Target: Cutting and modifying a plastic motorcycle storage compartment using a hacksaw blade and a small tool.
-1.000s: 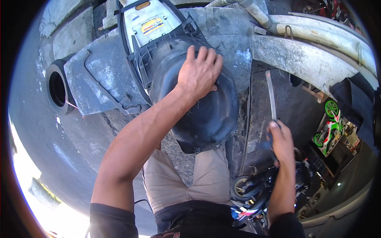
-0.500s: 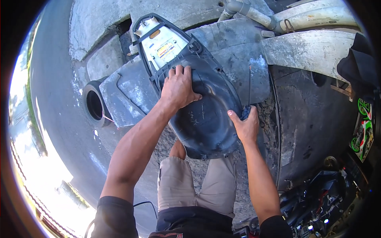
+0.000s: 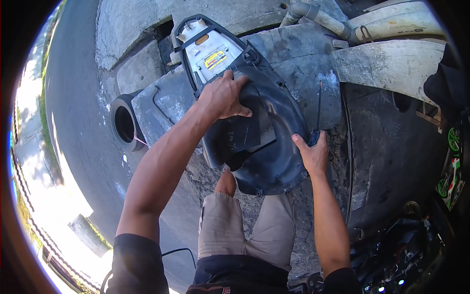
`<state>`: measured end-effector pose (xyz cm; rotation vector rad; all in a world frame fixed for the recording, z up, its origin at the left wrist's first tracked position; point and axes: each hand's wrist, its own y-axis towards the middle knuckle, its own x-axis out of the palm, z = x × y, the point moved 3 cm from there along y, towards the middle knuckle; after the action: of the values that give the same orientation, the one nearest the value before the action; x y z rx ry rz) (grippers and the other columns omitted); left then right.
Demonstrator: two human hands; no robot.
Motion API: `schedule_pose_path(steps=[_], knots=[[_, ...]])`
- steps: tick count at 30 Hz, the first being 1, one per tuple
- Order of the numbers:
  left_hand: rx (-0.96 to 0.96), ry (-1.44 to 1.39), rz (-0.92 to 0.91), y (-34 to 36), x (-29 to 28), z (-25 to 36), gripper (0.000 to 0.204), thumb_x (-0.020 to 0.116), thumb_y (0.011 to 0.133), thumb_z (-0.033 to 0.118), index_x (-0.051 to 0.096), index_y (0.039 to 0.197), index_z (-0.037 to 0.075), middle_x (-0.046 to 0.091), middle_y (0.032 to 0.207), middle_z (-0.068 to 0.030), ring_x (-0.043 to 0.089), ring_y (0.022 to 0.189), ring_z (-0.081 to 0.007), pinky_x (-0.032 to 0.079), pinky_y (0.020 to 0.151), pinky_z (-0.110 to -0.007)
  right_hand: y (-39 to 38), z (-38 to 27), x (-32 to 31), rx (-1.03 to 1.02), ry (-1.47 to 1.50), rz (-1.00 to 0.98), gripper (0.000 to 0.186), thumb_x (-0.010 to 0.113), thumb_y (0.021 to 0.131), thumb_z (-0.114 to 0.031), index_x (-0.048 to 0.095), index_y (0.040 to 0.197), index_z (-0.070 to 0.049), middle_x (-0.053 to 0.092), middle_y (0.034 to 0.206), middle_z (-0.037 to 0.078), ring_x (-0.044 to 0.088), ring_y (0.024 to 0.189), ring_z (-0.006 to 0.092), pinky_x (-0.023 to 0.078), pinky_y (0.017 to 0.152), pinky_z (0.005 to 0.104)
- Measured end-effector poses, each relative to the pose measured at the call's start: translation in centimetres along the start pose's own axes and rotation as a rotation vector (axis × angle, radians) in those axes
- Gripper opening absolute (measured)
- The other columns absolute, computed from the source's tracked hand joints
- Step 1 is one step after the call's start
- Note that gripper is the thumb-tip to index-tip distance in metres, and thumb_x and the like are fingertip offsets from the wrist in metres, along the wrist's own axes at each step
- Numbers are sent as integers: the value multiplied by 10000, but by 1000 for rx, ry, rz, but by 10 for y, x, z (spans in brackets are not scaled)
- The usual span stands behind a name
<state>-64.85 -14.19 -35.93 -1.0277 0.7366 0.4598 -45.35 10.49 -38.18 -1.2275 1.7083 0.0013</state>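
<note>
A large black moulded plastic part (image 3: 289, 169), which looks like a motorcycle seat base, lies in front of me, its rounded end near my knees. A white panel with a yellow label (image 3: 215, 58) fills its narrow far end. My left hand (image 3: 223, 98) is closed on a black plastic piece (image 3: 240, 134) in the hollow, fingers over its far edge. Below that piece a dark gap shows. At the right rim, my right hand (image 3: 313, 154) holds a screwdriver (image 3: 314, 137), its long shaft pointing away from me. My right thumb rests against the rim.
The part lies over concrete slabs (image 3: 293, 59). A tyre (image 3: 125, 122) and a bent metal rod (image 3: 161, 105) are on the left. Grey pipes (image 3: 323, 19) and a pale curved board (image 3: 387, 66) are at the far right. Dark machinery (image 3: 401, 250) stands at the lower right.
The black plastic piece under my left hand has lifted and tilted, opening a dark gap in the hollow. My right hand stays at the rim with the screwdriver. The view has shifted slightly.
</note>
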Motion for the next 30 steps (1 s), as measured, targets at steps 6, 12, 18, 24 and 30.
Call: schedule_pose_path(steps=[6,12,18,24,30], knots=[[-187,-464,-98,5,16,-67,986,890,654,649,654,1235,-112,715,1110,-279,704,1044,-383,539,944,-432,-5,-3,5,-33,13,-1,976,856,681,-681,561,1239,63,661,1174,298,638,1135,474,494,971,501],[-350,-713,-51,-12,34,-83,905,537,927,765,718,1202,-78,748,1003,-240,734,920,-309,552,851,-391,-4,3,5,-74,-8,29,898,882,701,-585,576,1244,61,677,1159,294,645,1124,458,493,965,480],[-136,-239,-139,30,-43,-77,903,668,803,801,768,1091,-49,761,933,-229,750,870,-334,555,828,-415,-6,2,6,-68,-8,-29,864,892,689,-582,573,1199,38,673,1140,275,647,1096,465,502,938,511],[166,406,-156,52,-99,-5,741,839,643,712,799,1025,79,765,895,-159,746,908,-360,585,781,-449,-5,-2,6,-111,6,1,841,890,705,-567,573,1192,41,670,1140,283,642,1102,473,500,943,515],[511,759,41,34,-71,38,320,770,809,416,732,785,100,716,705,-63,752,724,-246,570,646,-413,6,7,2,-75,-7,5,927,895,698,-570,542,1280,60,652,1193,304,633,1134,485,503,958,513]])
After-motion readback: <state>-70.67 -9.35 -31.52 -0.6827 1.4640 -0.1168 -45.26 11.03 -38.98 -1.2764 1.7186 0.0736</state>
